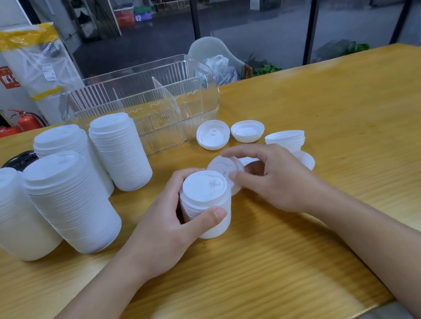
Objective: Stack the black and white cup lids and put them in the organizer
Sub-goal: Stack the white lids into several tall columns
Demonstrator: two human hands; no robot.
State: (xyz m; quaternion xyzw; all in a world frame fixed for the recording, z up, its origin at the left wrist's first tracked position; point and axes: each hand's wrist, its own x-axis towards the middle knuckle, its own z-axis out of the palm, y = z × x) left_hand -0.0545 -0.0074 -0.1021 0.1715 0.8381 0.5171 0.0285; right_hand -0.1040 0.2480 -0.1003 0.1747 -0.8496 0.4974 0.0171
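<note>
Wooden table (pixel 309 119) fills the lower frame. Clear plastic organizer (pixel 142 98) w/ a divider sits upper centre, no lids visible inside. Four tall stacks of white lids (pixel 71 203) stand at frame left; a black lid stack (pixel 19 160) peeks out behind them, mostly hidden. Centre frame: left hand (pixel 164 223) wraps fingers and thumb round a short white lid stack (pixel 207 204) standing on the table. Right hand (pixel 268 177), just right of it, pinches a single white lid (pixel 223 169) tilted on edge, touching or nearly touching the stack's top rim; blur makes that hard to call. Beyond the right hand, a small stack of upturned lids (pixel 286 139). Nearer the organizer, two loose lids (pixel 213 135) lie side by side, undersides up.
</note>
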